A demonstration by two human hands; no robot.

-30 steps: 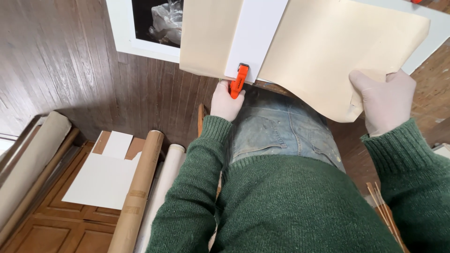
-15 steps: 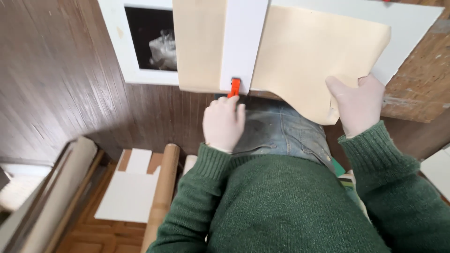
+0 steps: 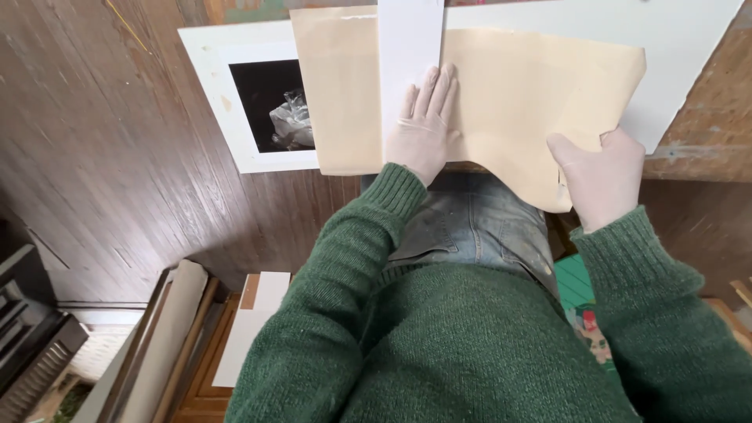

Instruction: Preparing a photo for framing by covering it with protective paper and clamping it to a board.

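A large tan paper sheet [image 3: 517,94] lies over the table edge above my lap. A white strip [image 3: 409,39] runs down across it. My left hand [image 3: 421,125], in a pale glove, lies flat on the strip's lower end with fingers stretched out. No tool shows in it. My right hand [image 3: 599,176], also gloved, pinches the tan sheet's lower right edge, which curls upward. A white mat with a black photo print [image 3: 235,102] sticks out from under the tan sheet on the left.
A big white board [image 3: 674,47] lies under the tan sheet at the right. Below left, rolled papers [image 3: 168,345] and a white sheet [image 3: 251,321] rest on the wooden floor. A green patterned object [image 3: 576,286] shows beside my right knee.
The orange cutter that my left hand held is out of sight. That hand has moved up and flattened onto the white strip. My view has shifted left and down the table.
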